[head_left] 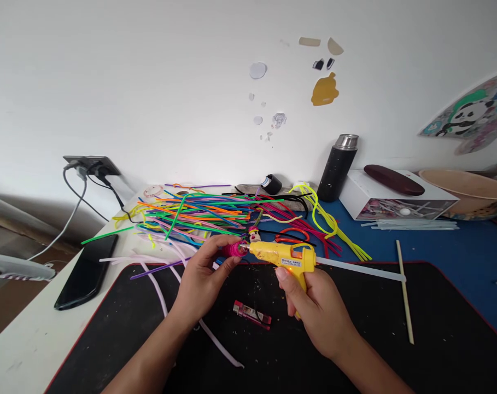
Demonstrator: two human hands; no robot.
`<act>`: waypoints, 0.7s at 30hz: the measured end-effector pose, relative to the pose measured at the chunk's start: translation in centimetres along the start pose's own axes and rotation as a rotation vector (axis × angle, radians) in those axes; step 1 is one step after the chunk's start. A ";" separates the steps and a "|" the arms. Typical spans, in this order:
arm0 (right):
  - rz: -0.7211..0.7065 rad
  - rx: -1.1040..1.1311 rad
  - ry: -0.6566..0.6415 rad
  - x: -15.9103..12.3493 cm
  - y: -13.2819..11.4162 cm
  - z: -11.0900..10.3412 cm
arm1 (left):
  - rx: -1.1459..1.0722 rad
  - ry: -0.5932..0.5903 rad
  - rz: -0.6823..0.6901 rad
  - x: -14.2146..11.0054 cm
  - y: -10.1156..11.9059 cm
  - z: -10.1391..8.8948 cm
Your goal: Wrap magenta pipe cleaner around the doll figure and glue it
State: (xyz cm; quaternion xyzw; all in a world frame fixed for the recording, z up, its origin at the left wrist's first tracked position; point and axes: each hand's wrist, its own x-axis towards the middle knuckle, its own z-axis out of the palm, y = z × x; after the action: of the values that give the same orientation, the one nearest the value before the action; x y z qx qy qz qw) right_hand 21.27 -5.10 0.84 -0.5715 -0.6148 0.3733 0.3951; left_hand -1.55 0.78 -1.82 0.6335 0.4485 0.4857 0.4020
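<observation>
My right hand (314, 301) is wrapped round the handle of a yellow hot glue gun (279, 256), which points left. A long translucent glue stick (361, 270) sticks out of its back end. Between the thumb and fingers of my left hand (207, 276) is a small magenta coiled piece (233, 249). The nozzle meets or nearly meets the right end of that piece; I cannot tell whether they touch. Just behind the nozzle a small figure (254, 234) with a pale face is partly visible. Below the hands, a pink lighter (252, 314) lies on the black mat (297, 361).
A heap of coloured pipe cleaners (203, 210) spreads behind my hands. Pale lilac strips (219, 342) cross the mat. A wooden stick (404, 293) lies at right. Around stand a black phone (86, 272), a thermos (337, 168), a white box (367, 191) and spare glue sticks (414, 225).
</observation>
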 end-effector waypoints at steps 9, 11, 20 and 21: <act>0.018 -0.008 0.015 0.0 -0.3 -0.1 | 0.007 0.012 0.019 0.0 0.1 0.0; 0.017 -0.010 0.015 0.0 -0.2 -0.2 | 0.006 0.015 0.020 0.0 0.1 0.0; -0.033 -0.039 -0.015 0.0 -0.7 -0.1 | 0.021 0.041 0.031 0.1 0.1 0.0; -0.035 -0.050 -0.014 0.0 -0.7 -0.1 | 0.021 0.046 0.029 0.1 0.0 0.0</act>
State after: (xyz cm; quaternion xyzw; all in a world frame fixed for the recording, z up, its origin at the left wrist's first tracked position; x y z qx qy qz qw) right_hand 21.07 -5.19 1.51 -0.5677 -0.6365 0.3550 0.3829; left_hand -1.53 0.92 -1.76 0.6329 0.4533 0.5013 0.3777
